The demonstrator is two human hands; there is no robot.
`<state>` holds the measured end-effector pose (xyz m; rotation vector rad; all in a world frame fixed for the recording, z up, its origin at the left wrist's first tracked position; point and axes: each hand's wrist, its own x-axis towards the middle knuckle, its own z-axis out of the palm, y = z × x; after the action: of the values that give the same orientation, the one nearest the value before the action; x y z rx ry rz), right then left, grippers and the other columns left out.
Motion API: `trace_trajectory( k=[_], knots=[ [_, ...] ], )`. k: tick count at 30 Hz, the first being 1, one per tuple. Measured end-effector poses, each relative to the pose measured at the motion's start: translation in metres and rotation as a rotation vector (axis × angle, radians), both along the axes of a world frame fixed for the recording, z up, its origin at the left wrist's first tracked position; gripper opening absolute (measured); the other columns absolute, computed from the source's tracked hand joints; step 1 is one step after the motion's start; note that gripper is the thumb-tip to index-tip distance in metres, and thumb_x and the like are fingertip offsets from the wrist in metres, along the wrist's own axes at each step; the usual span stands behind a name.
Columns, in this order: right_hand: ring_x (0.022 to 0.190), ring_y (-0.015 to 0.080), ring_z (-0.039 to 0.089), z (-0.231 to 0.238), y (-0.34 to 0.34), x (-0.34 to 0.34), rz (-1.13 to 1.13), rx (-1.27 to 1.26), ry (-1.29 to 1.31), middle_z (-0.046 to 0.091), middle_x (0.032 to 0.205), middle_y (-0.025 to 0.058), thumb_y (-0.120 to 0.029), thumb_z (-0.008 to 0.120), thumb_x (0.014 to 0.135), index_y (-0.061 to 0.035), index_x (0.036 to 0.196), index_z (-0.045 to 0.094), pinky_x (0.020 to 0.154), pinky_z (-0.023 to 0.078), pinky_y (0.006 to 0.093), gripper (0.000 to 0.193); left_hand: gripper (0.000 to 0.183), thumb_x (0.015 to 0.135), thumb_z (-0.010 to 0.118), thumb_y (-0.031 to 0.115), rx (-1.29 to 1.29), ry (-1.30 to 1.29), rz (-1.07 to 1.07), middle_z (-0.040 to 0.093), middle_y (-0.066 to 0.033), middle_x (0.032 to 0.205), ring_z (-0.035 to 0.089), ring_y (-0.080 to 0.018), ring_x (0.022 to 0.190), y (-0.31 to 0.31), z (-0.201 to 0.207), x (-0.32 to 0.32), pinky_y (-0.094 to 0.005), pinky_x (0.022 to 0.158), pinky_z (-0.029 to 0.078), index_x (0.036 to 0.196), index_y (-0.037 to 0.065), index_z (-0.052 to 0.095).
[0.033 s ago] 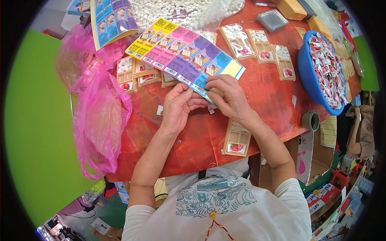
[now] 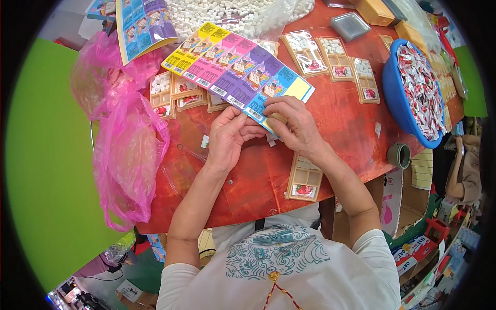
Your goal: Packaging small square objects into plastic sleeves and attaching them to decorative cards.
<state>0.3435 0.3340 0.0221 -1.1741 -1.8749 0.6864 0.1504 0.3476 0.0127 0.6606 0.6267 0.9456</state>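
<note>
A multicoloured sheet of stickers (image 2: 225, 72), in yellow, pink, purple and blue bands, is held tilted above the red table. My left hand (image 2: 230, 139) pinches its near edge between thumb and fingers. At the blue end, my right hand (image 2: 295, 126) has its fingers curled on the near corner, beside a bare yellow patch of backing. Whether a sticker is lifted under those fingertips is hidden. Close to my right forearm lies a small compartment tray (image 2: 306, 178) with white pieces and a strawberry-printed packet. Behind the sheet, more such trays (image 2: 161, 95) are partly covered.
A blue basin (image 2: 391, 95) full of small packets stands at the right. Pink plastic bags (image 2: 126, 150) hang over the left edge. White cubes (image 2: 217, 13) are heaped at the back, near another sticker sheet (image 2: 147, 28). Filled trays (image 2: 336, 59) and a green cup (image 2: 399, 155) stand right.
</note>
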Motion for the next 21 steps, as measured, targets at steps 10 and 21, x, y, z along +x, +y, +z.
trace_trajectory(
  k=[10,21],
  knots=[
    [0.111,0.0304,0.053,0.019,-0.022,-0.002,-0.037,0.272,-0.383,0.056,0.120,0.0129,-0.011,0.068,0.073,-0.0058,0.107,0.059,0.098,0.038,0.0462,0.035,0.021,0.099,0.044,0.018,-0.080,-0.017,0.101,0.066,-0.0171,0.094,0.068,-0.0241,0.081,-0.001,0.001,-0.004,-0.0360,0.075,0.055,0.108,0.000,0.051],
    [0.086,0.0200,0.058,0.004,-0.027,-0.010,-0.076,0.625,-0.495,0.060,0.094,0.0047,-0.009,0.064,0.068,-0.0048,0.098,0.065,0.085,0.045,0.0388,0.030,0.022,0.098,0.045,0.017,-0.145,0.011,-0.022,0.064,-0.0115,0.090,0.063,-0.0193,0.071,-0.028,0.005,0.000,-0.0313,0.069,0.053,0.110,0.001,0.053]
  ],
)
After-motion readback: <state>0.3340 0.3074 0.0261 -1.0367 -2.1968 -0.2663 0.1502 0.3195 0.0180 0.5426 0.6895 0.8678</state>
